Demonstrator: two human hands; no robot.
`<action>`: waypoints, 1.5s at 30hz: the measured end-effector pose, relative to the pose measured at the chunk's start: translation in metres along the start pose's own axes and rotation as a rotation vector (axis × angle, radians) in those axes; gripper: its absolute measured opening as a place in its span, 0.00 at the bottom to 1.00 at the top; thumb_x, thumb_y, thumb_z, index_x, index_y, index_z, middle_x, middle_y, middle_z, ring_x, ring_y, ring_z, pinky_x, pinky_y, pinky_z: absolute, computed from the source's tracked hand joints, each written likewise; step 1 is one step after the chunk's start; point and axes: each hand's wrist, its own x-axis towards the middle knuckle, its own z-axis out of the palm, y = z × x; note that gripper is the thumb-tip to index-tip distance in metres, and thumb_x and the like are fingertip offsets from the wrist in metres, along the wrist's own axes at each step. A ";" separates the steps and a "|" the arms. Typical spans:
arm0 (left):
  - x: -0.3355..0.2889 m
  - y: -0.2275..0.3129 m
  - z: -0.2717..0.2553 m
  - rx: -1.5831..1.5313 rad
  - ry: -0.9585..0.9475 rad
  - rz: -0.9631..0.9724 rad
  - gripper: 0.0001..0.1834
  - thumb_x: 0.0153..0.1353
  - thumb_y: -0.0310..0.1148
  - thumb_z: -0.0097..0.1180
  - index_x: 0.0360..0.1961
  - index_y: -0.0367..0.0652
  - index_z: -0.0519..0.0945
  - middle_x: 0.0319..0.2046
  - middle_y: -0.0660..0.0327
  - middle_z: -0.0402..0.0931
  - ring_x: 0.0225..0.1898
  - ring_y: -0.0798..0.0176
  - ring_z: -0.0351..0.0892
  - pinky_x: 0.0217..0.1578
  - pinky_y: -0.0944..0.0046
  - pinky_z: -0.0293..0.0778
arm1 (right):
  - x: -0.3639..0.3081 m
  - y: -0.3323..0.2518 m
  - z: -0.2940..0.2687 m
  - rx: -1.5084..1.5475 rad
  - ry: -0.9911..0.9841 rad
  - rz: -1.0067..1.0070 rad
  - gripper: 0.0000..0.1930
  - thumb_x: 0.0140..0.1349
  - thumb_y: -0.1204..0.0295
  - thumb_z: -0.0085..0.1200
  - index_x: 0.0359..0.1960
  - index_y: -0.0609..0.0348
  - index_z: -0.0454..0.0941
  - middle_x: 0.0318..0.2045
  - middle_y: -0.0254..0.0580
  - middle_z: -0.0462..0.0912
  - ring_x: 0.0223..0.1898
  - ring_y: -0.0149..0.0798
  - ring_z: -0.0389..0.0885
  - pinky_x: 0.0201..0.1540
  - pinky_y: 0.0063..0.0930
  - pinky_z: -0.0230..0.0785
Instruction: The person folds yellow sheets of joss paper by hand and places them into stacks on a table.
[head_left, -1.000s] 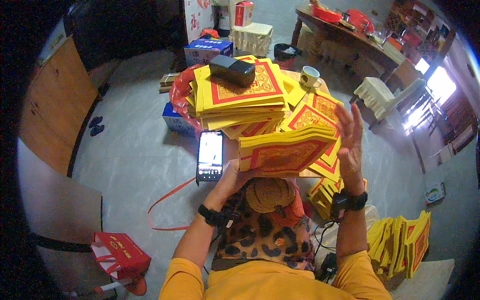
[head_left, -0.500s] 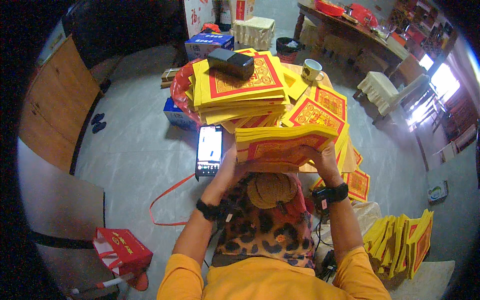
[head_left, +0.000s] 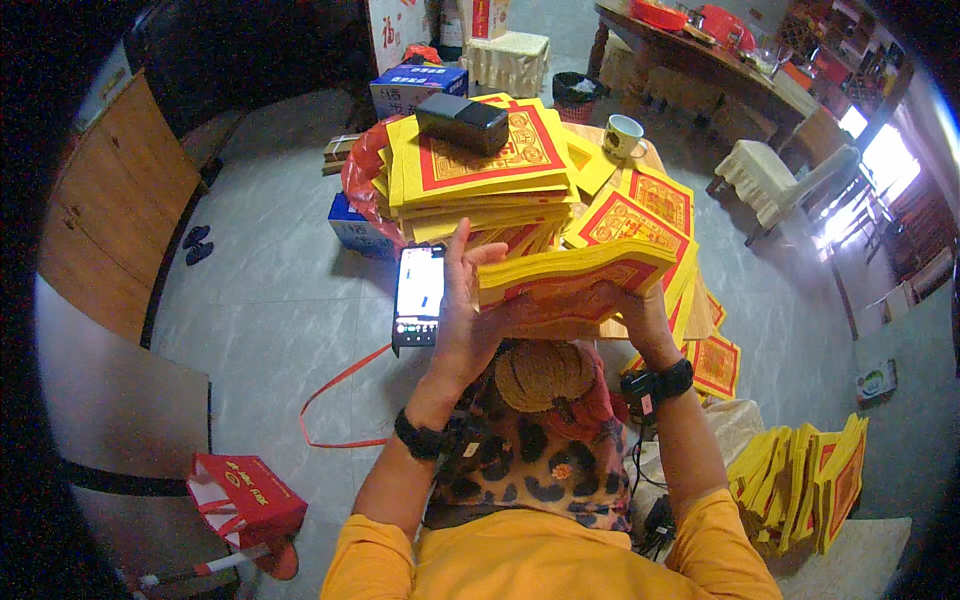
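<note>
In front of me a thick stack of yellow paper sheets with red printing is held upright, slightly tilted, over the near edge of the round wooden table. My right hand grips its right end, with the fingers behind the sheets partly hidden. At the left end my left hand has its fingers stretched out and apart, with the palm against the stack's edge. Beside that hand a lit phone stands in a holder. Beyond lies a taller pile of yellow sheets, with a black box-shaped object on top.
More printed sheets spread over the table's right side, near a mug. Blue boxes and a red plastic bag sit at the left. Folded yellow paper bundles stand lower right; a red bag lies lower left.
My left hand has loosened and its fingers have spread upward at the stack's left end. The stack has tilted, its left side lower; my right hand keeps its grip.
</note>
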 end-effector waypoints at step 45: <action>0.010 0.021 -0.025 -0.787 -0.372 -0.530 0.17 0.61 0.27 0.61 0.52 0.37 0.78 0.46 0.65 0.79 0.47 0.69 0.75 0.51 0.65 0.72 | -0.031 -0.021 -0.010 0.112 -0.089 0.088 0.21 0.62 0.71 0.59 0.56 0.60 0.72 0.50 0.34 0.80 0.52 0.32 0.76 0.55 0.30 0.70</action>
